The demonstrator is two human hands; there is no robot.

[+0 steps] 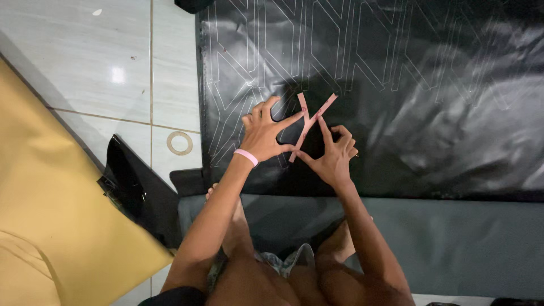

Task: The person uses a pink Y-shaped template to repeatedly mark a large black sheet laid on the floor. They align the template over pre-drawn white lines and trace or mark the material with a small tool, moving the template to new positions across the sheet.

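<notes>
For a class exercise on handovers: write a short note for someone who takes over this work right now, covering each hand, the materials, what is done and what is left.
Left hand: fingers spread, pressing the pink Y-shaped template flat.
Right hand: steadying the template's lower end; whether it holds a tool, I cannot tell.
Black sheet: spread on the floor, many outlines already traced across its upper part.
Left: the lower part of the sheet shows no outlines.
Nearby: tape ring on the tiles, yellow sheet at left.

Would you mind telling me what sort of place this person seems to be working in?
Probably an informal floor workspace for cutting sheet material. A black sheet marked with pale outlines lies on a tiled floor, both hands press a pink template onto it, and a yellow sheet lies alongside.
</notes>
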